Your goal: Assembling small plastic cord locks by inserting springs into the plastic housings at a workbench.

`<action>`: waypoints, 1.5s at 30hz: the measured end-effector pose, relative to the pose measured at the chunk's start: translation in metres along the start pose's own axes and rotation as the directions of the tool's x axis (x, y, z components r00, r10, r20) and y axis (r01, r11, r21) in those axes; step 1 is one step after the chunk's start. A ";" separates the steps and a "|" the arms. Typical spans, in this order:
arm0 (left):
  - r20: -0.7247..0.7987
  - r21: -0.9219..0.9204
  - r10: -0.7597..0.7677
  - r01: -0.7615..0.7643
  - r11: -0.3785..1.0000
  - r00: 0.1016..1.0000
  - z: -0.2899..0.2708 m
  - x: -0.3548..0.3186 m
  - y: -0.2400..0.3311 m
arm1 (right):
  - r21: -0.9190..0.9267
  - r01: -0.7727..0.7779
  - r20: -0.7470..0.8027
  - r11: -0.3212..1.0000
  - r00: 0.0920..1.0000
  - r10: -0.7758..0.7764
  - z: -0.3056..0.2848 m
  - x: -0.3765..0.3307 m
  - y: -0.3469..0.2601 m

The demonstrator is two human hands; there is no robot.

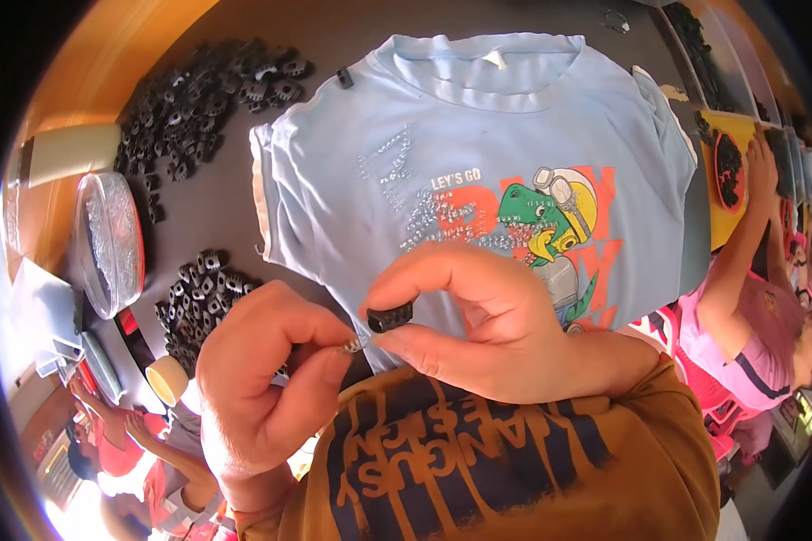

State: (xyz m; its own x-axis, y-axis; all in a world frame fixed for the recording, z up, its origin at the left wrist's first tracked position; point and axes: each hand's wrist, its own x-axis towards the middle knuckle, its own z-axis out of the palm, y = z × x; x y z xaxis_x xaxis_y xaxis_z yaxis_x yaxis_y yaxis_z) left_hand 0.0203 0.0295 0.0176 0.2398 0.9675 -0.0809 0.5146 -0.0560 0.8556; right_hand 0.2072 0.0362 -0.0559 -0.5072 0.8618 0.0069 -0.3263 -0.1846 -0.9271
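Observation:
My right hand (487,329) pinches a small black ribbed plastic piece (391,317) between thumb and index finger. Close beside it, my left hand (271,379) has thumb and forefinger pressed together on a tiny shiny metallic piece (354,345), whose exact kind is too small to make out. Both hands meet over the near edge of a light blue T-shirt (334,171) with a dinosaur print, spread on the dark table. Many tiny shiny pieces (442,216) lie scattered on the shirt. A heap of similar black plastic pieces (203,298) sits just beyond my left hand, which partly hides it.
A larger heap of black pieces (203,99) covers the table's far left, and one black piece (344,77) rests on the shirt's shoulder. A clear round tub (108,243) of shiny bits stands at left. Other people (740,316) sit at both sides, one reaching near a red tray (729,171).

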 end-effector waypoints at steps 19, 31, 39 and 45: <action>-0.022 0.229 -0.022 0.026 0.973 1.000 0.004 -0.010 0.008 | -0.457 0.345 0.089 0.820 0.935 -0.344 0.002 0.004 0.004; -0.219 -0.253 -0.146 0.088 0.963 0.965 0.012 -0.024 -0.009 | -0.193 0.173 0.005 0.966 0.984 -0.176 0.008 0.000 0.002; -0.224 -0.395 -0.114 0.017 0.918 0.968 0.020 -0.033 -0.007 | 0.109 0.209 -0.058 0.972 0.977 -0.204 0.009 -0.004 0.004; -0.163 -0.399 0.133 -0.189 0.897 0.978 0.035 -0.029 -0.012 | 0.279 0.027 0.009 0.960 0.999 -0.031 0.009 -0.001 0.003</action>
State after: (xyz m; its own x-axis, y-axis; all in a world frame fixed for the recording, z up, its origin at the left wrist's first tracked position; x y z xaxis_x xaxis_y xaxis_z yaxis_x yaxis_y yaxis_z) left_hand 0.0354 -0.0066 -0.0085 0.1682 0.9786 0.1182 0.0877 -0.1343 0.9871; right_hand 0.2000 0.0306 -0.0553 -0.5042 0.8627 0.0386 -0.5493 -0.2859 -0.7852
